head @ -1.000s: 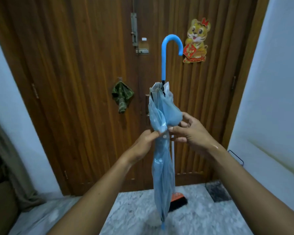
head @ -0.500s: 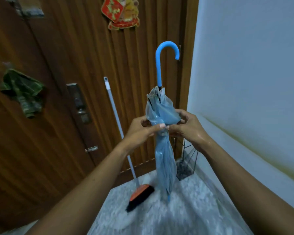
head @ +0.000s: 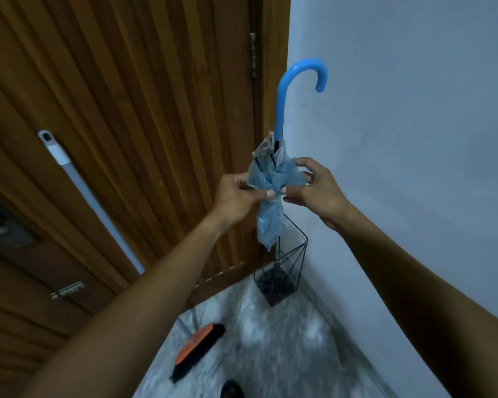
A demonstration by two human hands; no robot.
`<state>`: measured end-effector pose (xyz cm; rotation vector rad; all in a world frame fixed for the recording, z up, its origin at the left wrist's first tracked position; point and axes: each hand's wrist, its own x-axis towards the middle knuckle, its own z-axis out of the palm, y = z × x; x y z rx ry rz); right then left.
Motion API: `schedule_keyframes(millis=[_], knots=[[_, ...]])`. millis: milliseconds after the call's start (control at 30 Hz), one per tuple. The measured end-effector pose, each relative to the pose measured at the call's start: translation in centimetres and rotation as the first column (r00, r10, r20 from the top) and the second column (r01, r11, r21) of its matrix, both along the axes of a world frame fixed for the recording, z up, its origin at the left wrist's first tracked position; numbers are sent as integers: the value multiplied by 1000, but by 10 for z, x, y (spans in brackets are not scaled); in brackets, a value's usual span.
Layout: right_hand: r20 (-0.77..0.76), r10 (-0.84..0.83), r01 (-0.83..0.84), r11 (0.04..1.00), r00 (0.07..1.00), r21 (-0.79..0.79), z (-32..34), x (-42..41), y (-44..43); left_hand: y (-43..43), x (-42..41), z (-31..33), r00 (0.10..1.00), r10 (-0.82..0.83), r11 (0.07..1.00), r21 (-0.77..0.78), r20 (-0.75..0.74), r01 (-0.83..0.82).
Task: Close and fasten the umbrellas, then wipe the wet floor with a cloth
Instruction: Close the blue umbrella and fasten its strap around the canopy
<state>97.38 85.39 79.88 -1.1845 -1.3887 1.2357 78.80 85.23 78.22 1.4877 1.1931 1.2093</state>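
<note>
The blue umbrella [head: 270,191] hangs folded, hook handle at 12 o'clock, tip down over the wire stand [head: 279,271]. The left hand [head: 236,193] and right hand [head: 319,191] pinch its gathered cover from 9 and 3 o'clock, fingers clenched on the plastic. Fastening seems in hand; next, probably wrapping the strap tight. The strap is hidden, the floor [head: 270,354] blurred, no cloth visible.

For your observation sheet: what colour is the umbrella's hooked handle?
Bright blue; the hooked handle shows clearly against the pale wall in the head view.
</note>
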Motion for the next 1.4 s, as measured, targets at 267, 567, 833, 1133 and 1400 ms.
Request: schedule_keyframes(millis=[267,567,833,1133,1400], knots=[[344,-158,170,985,926,-5,-131,3,174,184,10,-141,987,-141,974,-168,72,151],[568,-170,356,905,805,-232,-368,20,322,346,44,-396,993,-114,825,-553,37,115],[585,-242,469,840,774,-273,-502,8,357,374,58,-512,1000,9,772,-636,-2,-8],[578,-412,605,775,704,-184,-498,-12,365,386,62,-520,987,105,656,-754,121,23],[728,-45,433,828,684,-356,-445,-5,346,374,49,-500,998,-53,724,-687,33,61]])
